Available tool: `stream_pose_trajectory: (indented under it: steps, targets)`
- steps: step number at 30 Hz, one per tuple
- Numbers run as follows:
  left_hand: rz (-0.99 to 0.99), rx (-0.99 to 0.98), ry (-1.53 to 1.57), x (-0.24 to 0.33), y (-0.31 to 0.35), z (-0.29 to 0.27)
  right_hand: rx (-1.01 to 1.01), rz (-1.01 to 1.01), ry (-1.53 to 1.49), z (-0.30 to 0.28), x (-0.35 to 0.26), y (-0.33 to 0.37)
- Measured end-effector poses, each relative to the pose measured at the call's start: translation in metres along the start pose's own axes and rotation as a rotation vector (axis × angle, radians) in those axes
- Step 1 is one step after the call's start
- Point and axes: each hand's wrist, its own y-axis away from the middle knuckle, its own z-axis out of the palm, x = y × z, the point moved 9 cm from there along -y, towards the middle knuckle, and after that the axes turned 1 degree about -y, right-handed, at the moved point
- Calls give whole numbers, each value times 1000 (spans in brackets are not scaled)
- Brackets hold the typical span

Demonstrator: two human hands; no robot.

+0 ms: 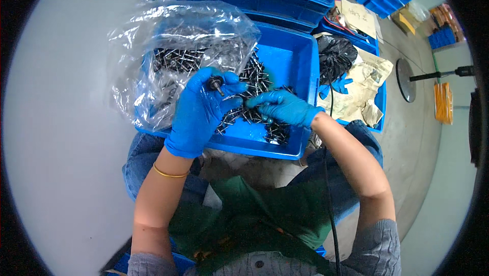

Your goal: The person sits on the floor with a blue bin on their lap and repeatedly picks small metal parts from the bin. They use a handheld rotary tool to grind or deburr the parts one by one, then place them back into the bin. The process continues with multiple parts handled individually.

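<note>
The left hand [196, 108], in a blue glove, is turned palm up with its fingers curled in. It holds one dark metal piece [216, 81] with a round top and a thin pin poking out. I can see this piece up near the fingertips, to the left of the right hand [285, 108] and a bit higher.

The right hand wears a blue glove too. Its back is up, and its fingers are bunched close together, pointing at the left hand. They are down by the heap of dark metal pins [257, 77]. I cannot tell if they pinch one. The two hands are near each other.

Both hands are over a big blue tray [290, 59]. Pins lie beyond the hands, between them and just below the right hand. A crinkly clear bag [135, 36] spreads over the tray's side beyond and to the left of the left hand, and more pins show through it. Past the right hand, outside the tray, are a black plastic bag [336, 54], a spare blue glove [340, 86] and some crumpled tan paper [356, 90].
</note>
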Motion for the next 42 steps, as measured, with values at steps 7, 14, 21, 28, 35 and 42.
stream_pose_trajectory:
  steps: [7, 14, 21, 28, 35, 42]
  targets:
    - [-53, 169, 120, 10, 6, -27, -144, -51, 1175, 72, 27, -56]
    - [-62, 140, 9, 11, 2, -27, -265, -113, 1444, 102, 47, -63]
    - [22, 251, -564, 2, 6, -29, 278, -427, 547, 13, -60, 14]
    - [-40, -39, -655, -29, 16, 23, 539, -550, 520, -7, -100, 65]
    - [171, -86, -821, -18, 16, 34, 560, -621, 627, -5, -101, 64]
    - [244, -65, -908, -14, 17, 39, 505, -582, 686, -1, -95, 60]
